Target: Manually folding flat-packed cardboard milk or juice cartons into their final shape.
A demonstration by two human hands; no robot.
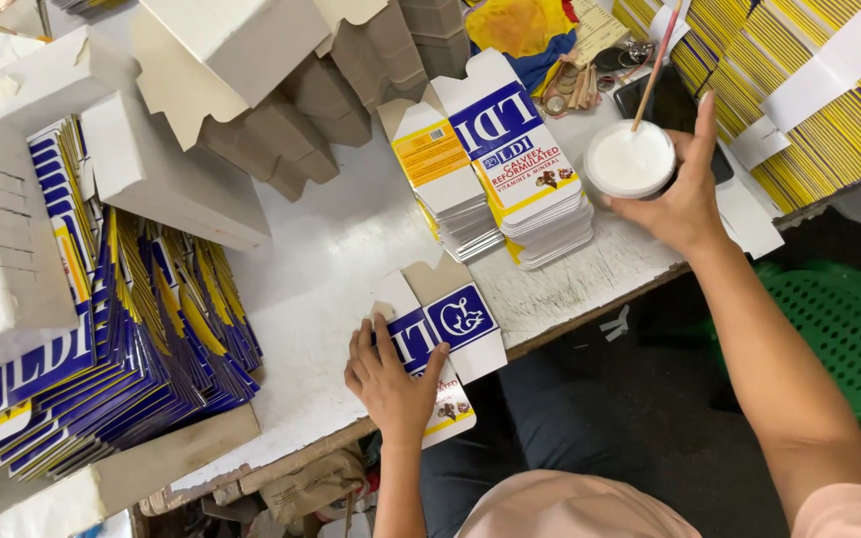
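Presently we are pressing our left hand (391,384) flat, fingers spread, on a single unfolded carton blank (437,344), blue, white and yellow, which is lying at the near edge of the white bench (331,259) and overhanging it slightly. Its flaps are lying open and level; we are judging this piece to be in hand and not yet closed.

Further out, our right hand (680,194) is wrapping around a small round white tub (631,159) holding a white paste, with a thin stick (656,68) standing in it. The tub is sitting just beside a stack of flat blanks (510,169) of the same print, which is resting mid-bench. We are reading that stack as stock waiting its turn; how many sheets it holds we cannot tell.

To the left, a large fanned heap of flattened blue-and-yellow cartons (142,349) is covering that end of the bench; whether these are finished pieces we cannot say for certain, though their folded look suggests so. Behind them, plain white and brown formed boxes (241,110) are piling up toward the far side. At the far right, bundles of yellow striped sheets (829,90) bound with white bands are lying untouched.

On this evidence we are placing the work somewhere in mid-run: one blank in progress, a fair stack remaining.
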